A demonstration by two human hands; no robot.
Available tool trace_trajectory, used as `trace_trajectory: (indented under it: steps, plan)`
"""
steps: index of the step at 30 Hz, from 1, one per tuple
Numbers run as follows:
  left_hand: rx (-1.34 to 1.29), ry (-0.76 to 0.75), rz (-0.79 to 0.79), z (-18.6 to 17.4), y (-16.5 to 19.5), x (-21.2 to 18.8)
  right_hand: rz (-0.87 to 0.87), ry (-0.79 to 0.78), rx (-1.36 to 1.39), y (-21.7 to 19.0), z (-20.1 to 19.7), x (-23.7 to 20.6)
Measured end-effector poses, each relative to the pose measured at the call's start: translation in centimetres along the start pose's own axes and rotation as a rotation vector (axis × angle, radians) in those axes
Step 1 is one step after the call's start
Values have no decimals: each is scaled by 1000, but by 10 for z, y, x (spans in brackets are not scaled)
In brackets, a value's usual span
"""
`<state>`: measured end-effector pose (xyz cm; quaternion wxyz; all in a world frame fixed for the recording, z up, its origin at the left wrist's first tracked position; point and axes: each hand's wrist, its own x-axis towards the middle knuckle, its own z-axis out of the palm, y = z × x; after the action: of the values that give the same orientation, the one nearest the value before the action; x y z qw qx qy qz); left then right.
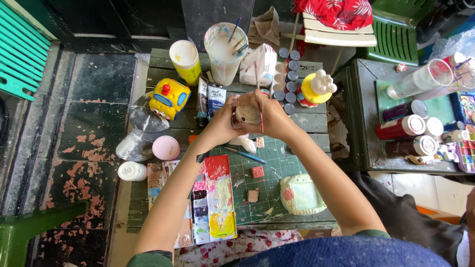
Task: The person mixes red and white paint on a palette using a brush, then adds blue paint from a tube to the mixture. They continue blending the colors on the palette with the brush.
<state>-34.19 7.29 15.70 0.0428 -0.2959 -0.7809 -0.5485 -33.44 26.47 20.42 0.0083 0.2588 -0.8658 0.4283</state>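
While left hand (222,123) cups figurine (247,114), right hand (271,116) pinches brush (259,110).

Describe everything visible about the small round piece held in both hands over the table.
The small round piece looks like a ceramic or plaster object, brownish with a paler rim, its round face turned up toward the camera. The left hand grips it from the left side, and the right hand cups it from the right while holding a thin red-handled brush across its face. It is raised above the green cutting mat. Its underside and finer details cannot be made out.
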Motion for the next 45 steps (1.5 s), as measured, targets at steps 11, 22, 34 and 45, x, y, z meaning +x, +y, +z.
trace_trajectory:
  steps: [11,22,34,45]
  plan:
    - [-71,49,-70,9,-6,-15,-23,300,-291,-10,46,-27]
    - [-1,45,-56,14,11,-20,-235,106,-222,-29,4,-39]
    - [20,162,-94,36,22,-34,-250,288,-461,-45,29,-45]
    - [663,255,393,37,35,-45,18,312,-392,-58,35,-43]
